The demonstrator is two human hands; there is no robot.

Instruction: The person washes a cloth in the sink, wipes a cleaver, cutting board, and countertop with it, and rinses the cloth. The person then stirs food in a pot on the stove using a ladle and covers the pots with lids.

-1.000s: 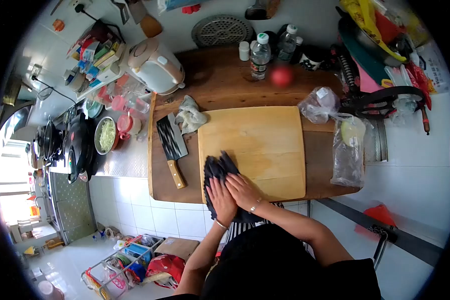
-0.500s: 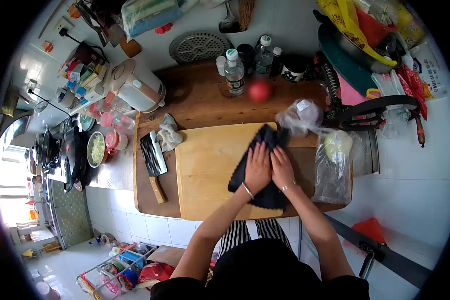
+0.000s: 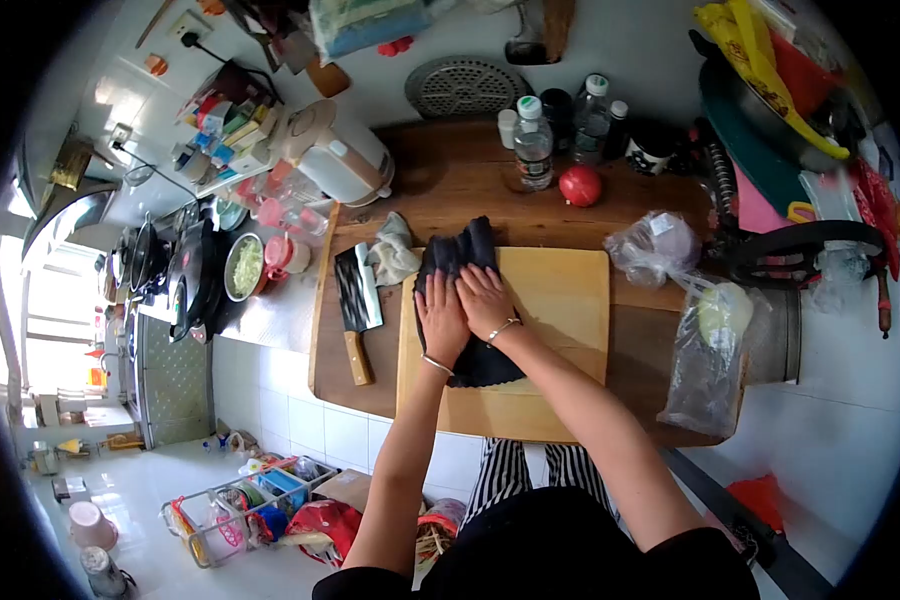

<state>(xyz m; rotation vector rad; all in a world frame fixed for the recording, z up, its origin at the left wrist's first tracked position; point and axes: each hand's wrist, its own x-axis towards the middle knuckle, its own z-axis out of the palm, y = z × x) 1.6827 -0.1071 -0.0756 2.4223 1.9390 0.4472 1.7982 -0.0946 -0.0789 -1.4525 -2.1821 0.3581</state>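
A dark cloth with a scalloped edge lies spread on the left part of the wooden cutting board. Flat on top of it rests my left hand, fingers stretched forward. My right hand presses the cloth just beside it, also flat, the two hands touching. Left of the board lies a cleaver with a wooden handle, its blade pointing away from me. A crumpled greyish rag sits by the blade, near the board's far left corner.
Behind the board stand a red round object, a water bottle and an electric kettle. To the right are a bagged round item and a plastic bag with a pale green vegetable. A bowl of shredded vegetable is at left.
Both hands have slid the cloth from the right side of the board to its left side. The camera view has shifted, so the table appears further right.
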